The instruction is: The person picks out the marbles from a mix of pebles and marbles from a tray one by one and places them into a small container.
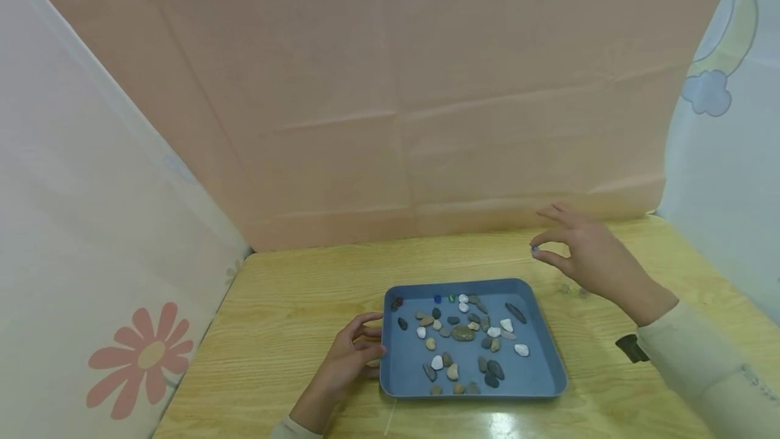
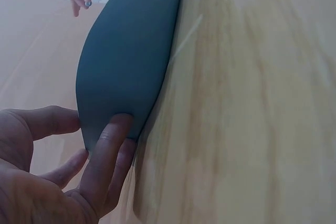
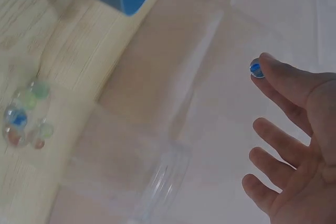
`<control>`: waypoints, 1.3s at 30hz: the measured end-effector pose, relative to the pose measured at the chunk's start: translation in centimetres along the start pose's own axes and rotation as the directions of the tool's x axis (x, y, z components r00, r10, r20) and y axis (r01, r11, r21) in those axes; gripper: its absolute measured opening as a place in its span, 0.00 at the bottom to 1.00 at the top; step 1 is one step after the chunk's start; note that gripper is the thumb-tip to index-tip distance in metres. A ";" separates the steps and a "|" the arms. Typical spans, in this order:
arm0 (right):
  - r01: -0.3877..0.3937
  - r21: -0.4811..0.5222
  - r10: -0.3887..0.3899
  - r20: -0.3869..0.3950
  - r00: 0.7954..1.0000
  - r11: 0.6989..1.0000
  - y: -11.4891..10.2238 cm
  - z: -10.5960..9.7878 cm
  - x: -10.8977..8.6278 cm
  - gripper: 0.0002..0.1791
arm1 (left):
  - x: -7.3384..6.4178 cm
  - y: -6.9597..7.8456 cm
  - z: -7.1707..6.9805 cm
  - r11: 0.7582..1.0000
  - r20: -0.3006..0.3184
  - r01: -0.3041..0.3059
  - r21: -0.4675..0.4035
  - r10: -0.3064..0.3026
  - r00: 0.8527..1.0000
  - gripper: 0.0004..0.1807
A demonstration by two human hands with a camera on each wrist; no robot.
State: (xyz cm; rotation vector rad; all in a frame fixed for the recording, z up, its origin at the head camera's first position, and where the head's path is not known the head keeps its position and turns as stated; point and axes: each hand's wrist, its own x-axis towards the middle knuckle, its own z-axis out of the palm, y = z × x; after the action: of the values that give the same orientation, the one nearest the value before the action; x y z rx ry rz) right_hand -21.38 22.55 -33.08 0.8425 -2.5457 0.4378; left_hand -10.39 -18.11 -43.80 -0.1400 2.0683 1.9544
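Note:
Between thumb and index finger, my right hand (image 1: 588,256) pinches a small clear marble (image 3: 256,68) with a blue swirl. It is raised over the table, beyond the tray's right back corner, its other fingers spread. A blue-grey tray (image 1: 542,388) holds scattered white, tan, grey and dark stones (image 1: 463,334). Near its back edge lie a blue marble (image 1: 437,299) and a green marble (image 1: 452,298), with reddish ones (image 1: 399,302) in the back left corner. My left hand (image 1: 347,361) touches the tray's left outer wall with its fingers, not curled around it.
Several loose-looking marbles (image 3: 17,117) sit within clear plastic on the table (image 1: 305,297), to the right of the tray. A peach cloth (image 1: 305,120) hangs behind the table. Pale printed cloths stand at left (image 1: 91,188) and right (image 1: 731,154).

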 end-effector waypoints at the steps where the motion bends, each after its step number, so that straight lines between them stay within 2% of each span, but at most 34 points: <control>1: -0.010 0.004 0.010 0.000 1.000 1.000 0.4 -0.1 -0.1 0.11 | 0.0 0.0 0.0 1.000 0.001 -0.001 0.002 0.001 1.000 0.35; 10: -0.095 0.025 0.095 0.010 0.995 0.995 3.3 -0.8 -1.3 0.12 | 0.0 0.0 0.1 1.000 0.004 -0.012 0.002 0.012 1.000 0.35; 24: -0.152 0.018 0.152 -0.002 0.988 0.988 5.9 -1.3 -2.6 0.11 | 0.2 -0.1 0.2 1.000 -0.001 -0.008 -0.013 0.008 1.000 0.36; 32: -0.176 0.033 0.176 0.005 0.984 0.984 6.4 -0.9 -3.0 0.13 | 0.1 0.0 0.2 1.000 0.002 -0.018 -0.015 0.018 1.000 0.36; 39: -0.153 0.045 0.154 -0.012 0.988 0.987 5.4 -0.8 -2.4 0.14 | 0.1 0.1 0.1 1.000 0.004 -0.021 -0.016 0.021 1.000 0.36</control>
State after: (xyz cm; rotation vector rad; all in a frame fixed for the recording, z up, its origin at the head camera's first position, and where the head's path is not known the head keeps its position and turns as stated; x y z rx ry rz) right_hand -22.71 28.19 -34.45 0.6573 -2.6058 0.5473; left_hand -10.46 -17.96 -43.76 -0.1186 2.0595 1.9824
